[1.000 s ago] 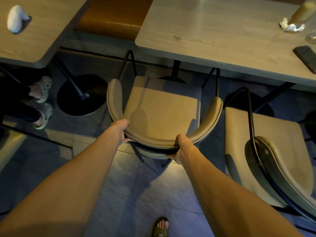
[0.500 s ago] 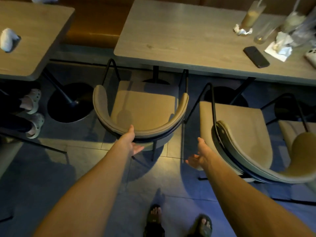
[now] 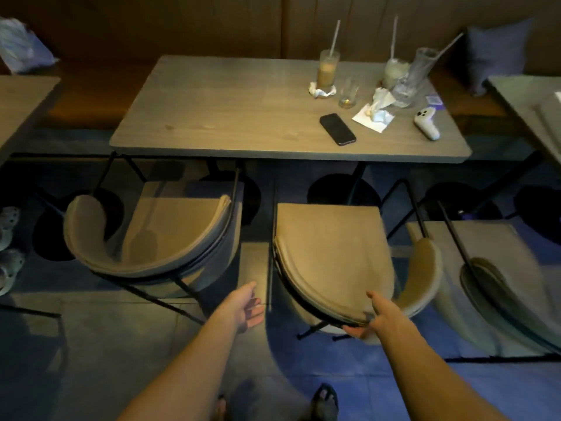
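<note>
A: Middle chair, where was it?
B: On the floor at the near side of the table, its seat facing the table's right half and its curved backrest turned toward the person. It stood between a left chair, drawn close to the table's near edge, and a right chair just beside it.
A: And the right hand?
B: It held the backrest at its near edge, thumb laid over the top and fingers curled underneath. That spot was blurred, so I could not tell how firmly it gripped.
A: The left hand?
B: It was loose and held nothing. Its fingers were relaxed over the floor, in the gap between the left chair and the one being held, touching neither.
A: What lay on the table?
B: A dark phone lay on the right half, with drinking glasses and crumpled napkins farther back.
</note>
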Demonstrator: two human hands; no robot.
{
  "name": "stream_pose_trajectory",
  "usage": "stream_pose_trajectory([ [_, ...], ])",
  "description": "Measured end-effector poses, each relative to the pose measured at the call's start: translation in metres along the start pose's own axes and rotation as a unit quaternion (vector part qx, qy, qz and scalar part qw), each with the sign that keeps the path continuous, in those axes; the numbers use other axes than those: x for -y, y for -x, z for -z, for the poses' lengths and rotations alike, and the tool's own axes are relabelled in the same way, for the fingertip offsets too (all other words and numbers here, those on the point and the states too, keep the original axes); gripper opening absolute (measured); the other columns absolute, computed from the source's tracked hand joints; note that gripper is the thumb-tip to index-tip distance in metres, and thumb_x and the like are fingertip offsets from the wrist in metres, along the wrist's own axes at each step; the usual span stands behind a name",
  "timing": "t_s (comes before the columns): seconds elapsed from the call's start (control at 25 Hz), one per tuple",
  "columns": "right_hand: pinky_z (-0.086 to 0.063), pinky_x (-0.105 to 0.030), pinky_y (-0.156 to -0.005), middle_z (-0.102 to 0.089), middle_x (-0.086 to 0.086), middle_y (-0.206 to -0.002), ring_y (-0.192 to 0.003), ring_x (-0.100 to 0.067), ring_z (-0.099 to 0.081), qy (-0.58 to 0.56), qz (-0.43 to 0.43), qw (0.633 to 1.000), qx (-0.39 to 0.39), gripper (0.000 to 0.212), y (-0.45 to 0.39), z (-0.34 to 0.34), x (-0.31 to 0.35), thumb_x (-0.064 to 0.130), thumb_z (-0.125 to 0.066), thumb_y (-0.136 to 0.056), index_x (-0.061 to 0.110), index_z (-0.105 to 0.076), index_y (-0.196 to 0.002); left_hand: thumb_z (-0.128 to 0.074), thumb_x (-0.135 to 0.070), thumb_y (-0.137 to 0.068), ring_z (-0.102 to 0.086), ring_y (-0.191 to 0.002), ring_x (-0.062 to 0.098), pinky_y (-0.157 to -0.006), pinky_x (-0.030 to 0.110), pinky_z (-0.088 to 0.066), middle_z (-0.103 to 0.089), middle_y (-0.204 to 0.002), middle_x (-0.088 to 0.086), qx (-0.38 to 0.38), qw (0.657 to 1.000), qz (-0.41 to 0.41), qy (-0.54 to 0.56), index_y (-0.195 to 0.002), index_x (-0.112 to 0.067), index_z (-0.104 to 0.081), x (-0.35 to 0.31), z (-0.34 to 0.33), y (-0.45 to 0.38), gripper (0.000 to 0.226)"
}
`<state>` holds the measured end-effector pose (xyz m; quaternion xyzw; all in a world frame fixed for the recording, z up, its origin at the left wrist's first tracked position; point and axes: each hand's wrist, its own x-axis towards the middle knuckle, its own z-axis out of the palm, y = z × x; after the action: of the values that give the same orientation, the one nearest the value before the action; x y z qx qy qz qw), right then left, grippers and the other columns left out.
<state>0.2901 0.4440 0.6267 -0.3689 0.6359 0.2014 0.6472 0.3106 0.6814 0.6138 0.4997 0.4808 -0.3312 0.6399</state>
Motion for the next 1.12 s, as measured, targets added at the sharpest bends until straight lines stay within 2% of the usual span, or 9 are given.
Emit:
stream_pose_trajectory([
  [0.08, -0.044, -0.049, -0.099, -0.050, -0.014, -0.140, -0.123, -0.039, -0.050, 0.003, 0.001, 1.000, -0.021, 0.053, -0.010, 0.031, 0.025, 0.035, -0.054, -0.097, 0.010, -0.042, -0.142, -0.058, -0.037, -0.094, -0.042, -0.135, 0.031, -0.102, 0.046, -0.043, -0.039, -0.150, 0.014, -0.004, 1.000, 0.013, -0.016, -0.145, -0.010, -0.039, 0.014, -0.049, 0.006, 0.061],
  [0.16, -0.042, -0.048, -0.090, -0.057, -0.016, -0.115, -0.099, -0.040, -0.055, 0.032, 0.009, 0.999, -0.001, 0.041, -0.020, 0.051, 0.045, 0.032, -0.050, -0.099, 0.011, -0.046, -0.134, -0.062, -0.039, -0.090, -0.033, -0.140, 0.033, -0.103, 0.049, -0.044, -0.028, -0.156, 0.014, 0.005, 0.999, 0.024, -0.021, -0.147, -0.013, -0.035, 0.020, -0.083, 0.009, 0.068],
  [0.4, -0.036, -0.068, -0.097, -0.050, -0.019, -0.136, -0.129, -0.046, -0.044, 0.084, -0.009, 0.996, -0.015, 0.044, -0.059, 0.077, 0.101, 0.027, -0.054, -0.098, 0.007, -0.044, -0.136, -0.062, -0.041, -0.090, -0.033, -0.139, 0.037, -0.108, 0.059, -0.032, -0.032, -0.154, 0.009, -0.010, 0.999, 0.046, -0.027, -0.147, -0.015, -0.036, 0.001, -0.123, -0.025, 0.067],
  [0.52, -0.031, -0.074, -0.099, -0.046, -0.018, -0.143, -0.130, -0.050, -0.040, 0.121, -0.029, 0.992, -0.026, 0.045, -0.081, 0.084, 0.117, 0.023, -0.053, -0.098, 0.008, -0.042, -0.139, -0.065, -0.037, -0.089, -0.052, -0.124, 0.037, -0.099, 0.059, -0.041, -0.053, -0.137, 0.012, -0.010, 0.998, 0.065, -0.019, -0.139, -0.012, -0.046, -0.014, -0.132, -0.051, 0.059],
  [0.64, -0.033, -0.073, -0.099, -0.049, -0.018, -0.143, -0.131, -0.049, -0.041, 0.170, -0.035, 0.984, -0.039, 0.041, -0.100, 0.082, 0.121, 0.017, -0.044, -0.102, 0.004, -0.041, -0.141, -0.058, -0.023, -0.095, -0.059, -0.113, 0.035, -0.090, 0.056, -0.047, -0.063, -0.097, 0.015, -0.035, 0.995, 0.090, 0.008, -0.125, -0.008, -0.053, -0.018, -0.135, -0.060, 0.033],
  [0.76, -0.050, -0.065, -0.077, -0.060, -0.021, -0.105, -0.130, -0.049, -0.043, 0.221, -0.033, 0.973, -0.059, 0.030, -0.098, 0.073, 0.117, 0.014, -0.036, -0.105, -0.002, -0.049, -0.126, -0.051, -0.013, -0.098, -0.056, -0.120, 0.034, -0.095, 0.058, -0.044, -0.060, -0.099, 0.015, -0.041, 0.994, 0.106, 0.011, -0.110, -0.007, -0.053, -0.024, -0.134, -0.060, 0.014],
  [0.88, -0.046, -0.068, -0.046, -0.054, -0.017, -0.085, -0.118, -0.049, -0.051, 0.227, -0.040, 0.972, -0.048, 0.027, -0.102, 0.070, 0.117, 0.012, -0.034, -0.105, -0.004, -0.052, -0.118, -0.048, -0.008, -0.098, -0.057, -0.116, 0.033, -0.096, 0.057, -0.043, -0.059, -0.096, 0.015, -0.047, 0.993, 0.105, 0.004, -0.093, -0.003, -0.052, -0.028, -0.132, -0.060, 0.009],
  [1.04, -0.048, -0.067, -0.072, -0.054, -0.018, -0.081, -0.123, -0.051, -0.049, 0.254, -0.040, 0.965, -0.044, 0.023, -0.095, 0.050, 0.116, 0.011, -0.039, -0.103, -0.003, -0.048, -0.120, -0.048, -0.007, -0.098, -0.056, -0.120, 0.034, -0.095, 0.058, -0.043, -0.057, -0.081, 0.015, -0.047, 0.994, 0.094, 0.010, -0.092, -0.002, -0.052, -0.044, -0.119, -0.061, 0.009],
  [1.12, -0.056, -0.060, -0.068, -0.055, -0.016, -0.080, -0.115, -0.050, -0.053, 0.256, -0.032, 0.965, -0.037, 0.023, -0.089, 0.035, 0.117, 0.009, -0.041, -0.103, -0.003, -0.051, -0.120, -0.048, -0.006, -0.099, -0.056, -0.120, 0.033, -0.096, 0.058, -0.042, -0.057, -0.084, 0.015, -0.054, 0.995, 0.089, 0.006, -0.083, -0.001, -0.049, -0.056, -0.109, -0.066, 0.016],
])
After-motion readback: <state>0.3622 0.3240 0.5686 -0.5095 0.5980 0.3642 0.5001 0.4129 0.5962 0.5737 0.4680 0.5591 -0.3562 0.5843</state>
